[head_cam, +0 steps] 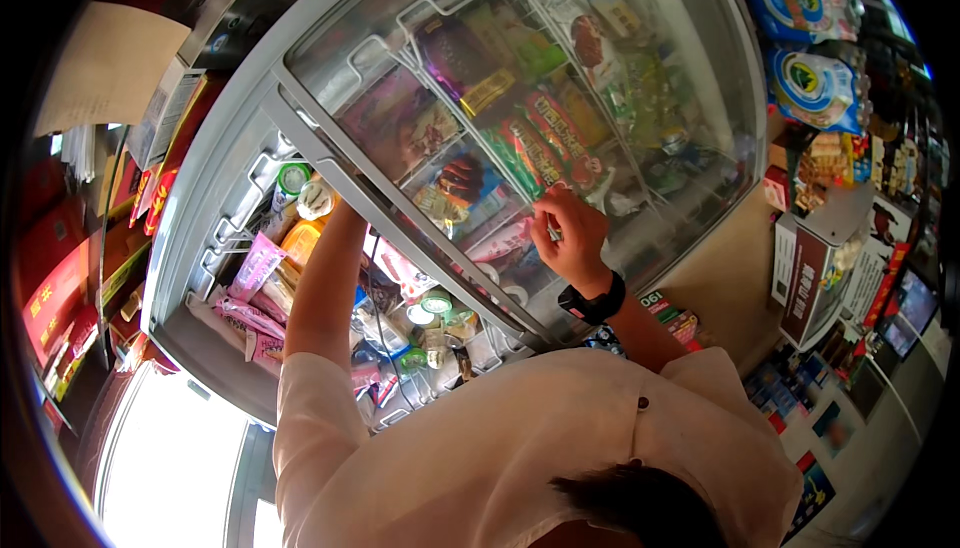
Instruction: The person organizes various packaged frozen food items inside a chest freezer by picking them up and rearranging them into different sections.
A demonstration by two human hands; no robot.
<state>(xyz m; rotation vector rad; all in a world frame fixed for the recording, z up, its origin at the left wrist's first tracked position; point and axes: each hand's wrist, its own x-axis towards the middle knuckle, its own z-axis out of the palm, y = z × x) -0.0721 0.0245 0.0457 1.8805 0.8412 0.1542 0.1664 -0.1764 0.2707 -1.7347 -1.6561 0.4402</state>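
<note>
My left forearm reaches down into the uncovered side of a chest freezer (217, 116); the left hand is out of view behind the lid's frame. Around that arm lie a pink ice-cream wrapper (257, 266), an orange package (302, 242), a tub with a green lid (293, 177) and several cups. Over the sliding glass lid (465, 135), my right hand (571, 236) is held with bent fingers, a dark watch (592, 300) on its wrist. Whether its fingertips pinch anything is unclear. Red and green wrapped packages (536, 146) lie beneath the glass, near that hand.
White wire baskets (427, 11) divide the freezer. A thin dark cable (381, 323) hangs over the uncovered side. Blue and white bottle packs (817, 90) and a brown and white box (806, 278) stand at the right. Red boxes (56, 300) fill shelving at the left.
</note>
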